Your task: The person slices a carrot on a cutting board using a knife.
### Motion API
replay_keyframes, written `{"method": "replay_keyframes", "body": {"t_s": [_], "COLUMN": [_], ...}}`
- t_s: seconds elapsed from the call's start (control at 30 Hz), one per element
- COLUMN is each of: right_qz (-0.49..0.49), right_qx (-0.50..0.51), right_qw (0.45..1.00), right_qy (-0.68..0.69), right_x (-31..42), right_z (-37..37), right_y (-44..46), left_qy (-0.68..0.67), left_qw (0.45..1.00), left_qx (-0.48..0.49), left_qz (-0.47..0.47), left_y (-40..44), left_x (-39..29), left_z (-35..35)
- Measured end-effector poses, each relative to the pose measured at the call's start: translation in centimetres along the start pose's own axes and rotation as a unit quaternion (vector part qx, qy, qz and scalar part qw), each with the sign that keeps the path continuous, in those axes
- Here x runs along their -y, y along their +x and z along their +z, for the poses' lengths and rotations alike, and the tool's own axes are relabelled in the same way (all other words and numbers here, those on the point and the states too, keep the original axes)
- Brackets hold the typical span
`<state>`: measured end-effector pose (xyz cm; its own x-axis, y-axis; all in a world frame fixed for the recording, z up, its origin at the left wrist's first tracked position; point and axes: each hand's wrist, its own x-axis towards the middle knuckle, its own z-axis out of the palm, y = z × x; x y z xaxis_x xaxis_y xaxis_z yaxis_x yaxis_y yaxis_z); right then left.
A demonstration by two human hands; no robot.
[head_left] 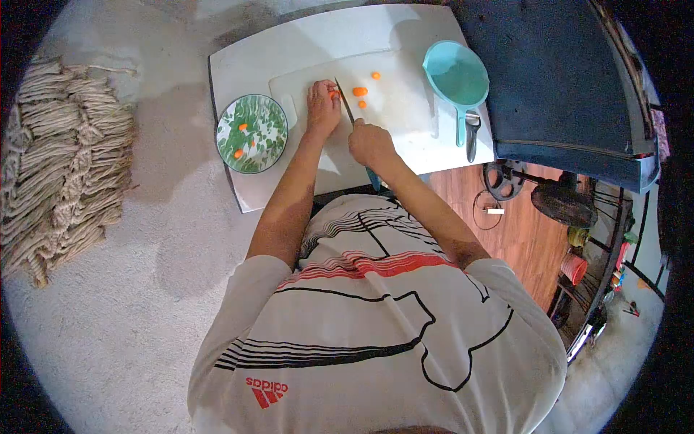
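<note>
My right hand [371,143] is closed round the handle of a kitchen knife [345,100], whose blade points away from me over the white cutting board [405,116]. Just left of the blade, my left hand [323,108] has its fingers curled on a piece of carrot [333,95], mostly hidden by them. To the right of the blade lie a larger carrot piece [360,92] and two small ones, one farther back [376,75] and one nearer [362,105]. A green-and-white plate [269,160] at the left holds several orange pieces [238,153].
A turquoise strainer-like bowl with a handle [457,72] stands at the table's right, beside a black-handled peeler [472,136]. A dark cabinet-like block [549,79] borders the table there. A knotted rope hanging [69,166] is at far left, a black fan [564,202] at right.
</note>
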<state>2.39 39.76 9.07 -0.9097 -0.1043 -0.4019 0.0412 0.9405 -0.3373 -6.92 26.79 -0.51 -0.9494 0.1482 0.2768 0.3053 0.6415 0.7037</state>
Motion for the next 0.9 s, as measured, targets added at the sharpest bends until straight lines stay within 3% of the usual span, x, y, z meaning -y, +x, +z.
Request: {"method": "replay_keyframes", "body": {"t_s": [0.13, 0.9], "right_qz": [-0.019, -0.041], "right_qx": [-0.009, -0.059], "right_qw": [1.0, 0.997], "right_qy": [-0.004, -0.04], "right_x": [0.1, -0.3], "right_z": [0.0, 2.2], "right_y": [-0.4, 0.1], "left_qy": [0.019, 0.017], "left_qw": [0.999, 1.0], "left_qx": [-0.016, 0.005], "left_qz": [0.025, -0.02], "left_y": [-0.2, -0.3], "left_x": [0.8, -0.9], "left_z": [0.6, -0.1]}}
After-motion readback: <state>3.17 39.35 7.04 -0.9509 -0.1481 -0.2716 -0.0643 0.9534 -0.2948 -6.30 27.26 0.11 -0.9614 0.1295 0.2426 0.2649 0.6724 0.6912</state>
